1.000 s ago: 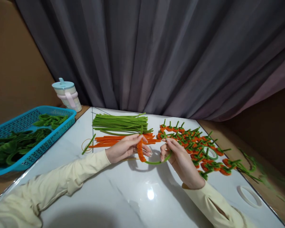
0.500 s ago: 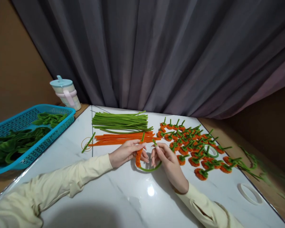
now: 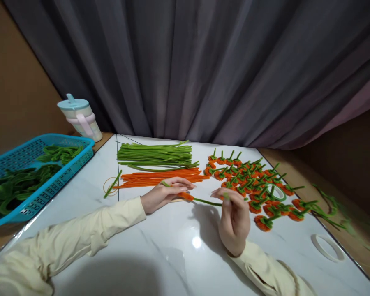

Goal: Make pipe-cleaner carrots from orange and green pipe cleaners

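Observation:
Between my hands runs a green pipe cleaner [image 3: 207, 202], nearly straight, with an orange pipe-cleaner wrap [image 3: 186, 196] around its left part. My left hand [image 3: 163, 194] is closed on the wrapped part, its fingers covering some of it, and a green tip pokes out above the thumb. My right hand [image 3: 234, 220] is closed around the other green end; its bent fingers partly hide the grip. Just behind my left hand lie loose orange pipe cleaners [image 3: 142, 179], and beyond them a bundle of green pipe cleaners [image 3: 154, 154].
Several small orange pumpkin-like pieces with green stems [image 3: 263, 222] cover the table's right side. Tape rolls [image 3: 328, 248] lie there too. A blue basket [image 3: 58, 174] of green pieces stands left, near a lidded cup [image 3: 83, 119]. A short green piece [image 3: 113, 185] lies by a rubber band.
My hands have drawn apart, the right one moving right. The green pipe cleaner has gone from a hanging U-shaped loop to nearly straight, and its orange part now lies sideways.

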`<state>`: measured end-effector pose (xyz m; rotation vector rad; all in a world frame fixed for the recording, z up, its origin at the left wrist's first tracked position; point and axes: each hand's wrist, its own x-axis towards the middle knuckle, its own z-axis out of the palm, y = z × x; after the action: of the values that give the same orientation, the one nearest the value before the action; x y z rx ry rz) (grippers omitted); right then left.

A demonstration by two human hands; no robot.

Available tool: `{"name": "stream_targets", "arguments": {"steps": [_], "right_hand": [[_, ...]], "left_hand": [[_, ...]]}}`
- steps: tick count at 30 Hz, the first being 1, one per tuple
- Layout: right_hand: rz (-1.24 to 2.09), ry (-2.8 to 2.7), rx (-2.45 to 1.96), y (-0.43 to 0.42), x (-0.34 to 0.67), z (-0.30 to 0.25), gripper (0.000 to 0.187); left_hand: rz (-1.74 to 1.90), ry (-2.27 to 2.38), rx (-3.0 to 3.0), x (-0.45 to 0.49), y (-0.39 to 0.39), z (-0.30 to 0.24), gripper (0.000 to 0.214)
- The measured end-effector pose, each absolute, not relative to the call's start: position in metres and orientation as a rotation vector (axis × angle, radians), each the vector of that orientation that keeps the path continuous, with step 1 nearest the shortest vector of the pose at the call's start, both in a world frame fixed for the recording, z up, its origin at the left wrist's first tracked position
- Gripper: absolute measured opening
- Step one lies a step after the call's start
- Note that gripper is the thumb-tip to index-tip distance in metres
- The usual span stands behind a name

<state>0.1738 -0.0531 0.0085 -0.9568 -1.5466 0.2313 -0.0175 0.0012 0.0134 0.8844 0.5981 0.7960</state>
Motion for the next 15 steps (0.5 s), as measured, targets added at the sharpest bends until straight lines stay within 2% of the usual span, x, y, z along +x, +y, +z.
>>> {"name": "stream_targets", "arguments": {"steps": [3,8,10,13,15], "right_hand": [[-0.061,-1.926,-0.726,-0.062,0.179,0.008,0.021],[-0.492,-2.327,-0.164,-0.068,0.174,0.007,0.014],[-0.432,-2.375,-0.121,-0.066,0.171,0.007,0.015],[-0.126,-2.31,-0.252,-0.065,0.172,0.006,0.035],[0.084,-2.215,-0.402,-0.065,0.175,0.008,0.039]], "left_hand": [[0.808,0.584,0.781,-0.019,0.004,0.012,0.026],[0.817,0.52,0.574,-0.02,0.01,0.007,0.022],[0.828,0.475,0.543,-0.021,0.012,0.006,0.021],[0.851,0.458,0.494,-0.02,0.013,0.006,0.02],[0.859,0.476,0.454,-0.019,0.013,0.006,0.019]]}}
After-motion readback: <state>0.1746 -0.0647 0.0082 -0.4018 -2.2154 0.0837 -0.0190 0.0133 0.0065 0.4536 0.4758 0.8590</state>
